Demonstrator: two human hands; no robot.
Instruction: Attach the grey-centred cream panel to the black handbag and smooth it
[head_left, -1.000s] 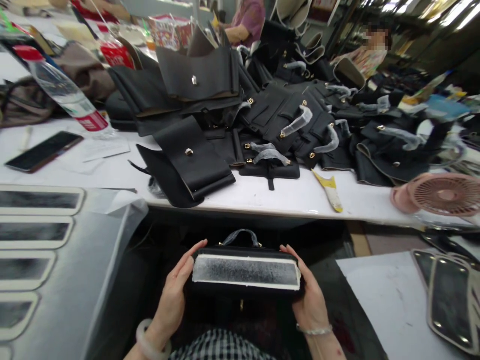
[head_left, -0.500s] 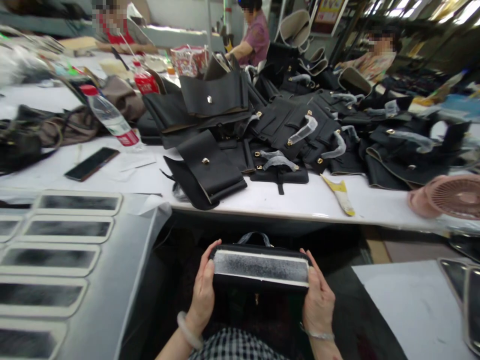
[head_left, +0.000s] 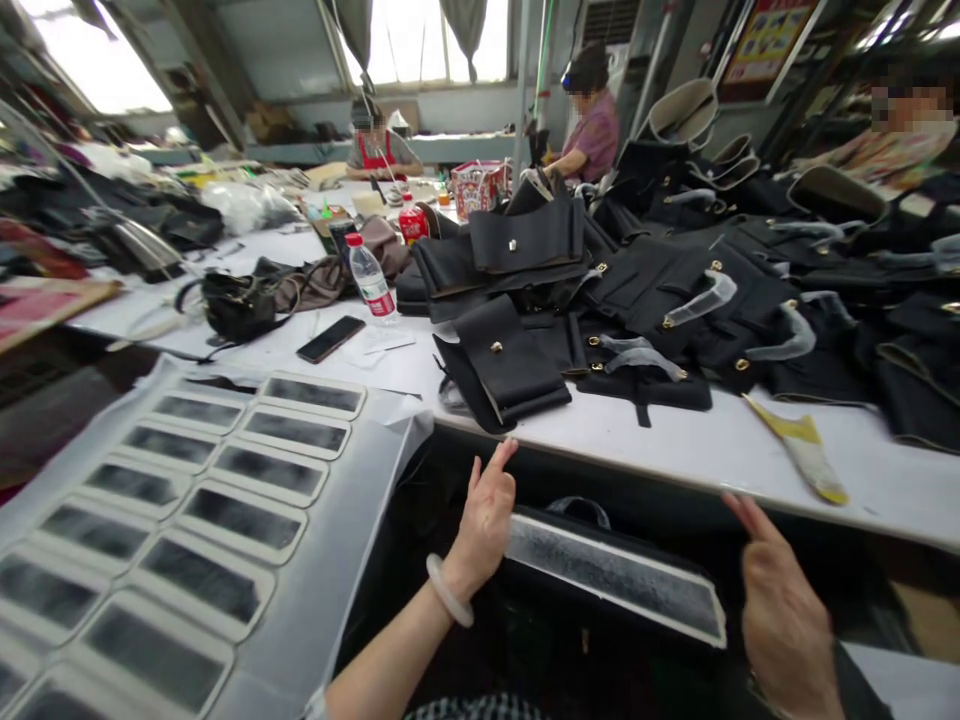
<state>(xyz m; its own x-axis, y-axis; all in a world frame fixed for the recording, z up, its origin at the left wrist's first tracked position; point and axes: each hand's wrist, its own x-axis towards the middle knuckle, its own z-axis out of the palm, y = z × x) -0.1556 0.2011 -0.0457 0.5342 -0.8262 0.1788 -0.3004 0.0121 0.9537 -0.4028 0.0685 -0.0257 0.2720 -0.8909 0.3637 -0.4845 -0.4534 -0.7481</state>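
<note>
A black bag (head_left: 585, 600) sits low in front of me, its upturned long panel (head_left: 615, 570) grey and edged in white. A plastic-wrapped handle (head_left: 581, 510) arches behind the panel. My left hand (head_left: 487, 515) is at the panel's left end, some fingers stretched up and nothing seen in its grasp. Beyond the right end, with a gap between, my right hand (head_left: 784, 590) is open and slightly blurred, two fingers pointing up and away. To the left, rounded pale-edged panels with dark centres (head_left: 244, 515) lie in two rows on a grey sheet (head_left: 337, 520).
The white table (head_left: 420, 385) bears a pile of black bags (head_left: 652, 270), a folded black piece (head_left: 502, 360), a phone (head_left: 330, 339), a water bottle (head_left: 371, 280) and a yellow-white strip (head_left: 802, 450). Several people are at work farther back.
Both hands have let go of the bag's ends, the right one moving away from it. The view has swung left, showing more panels, and the bag appears farther right and more slanted.
</note>
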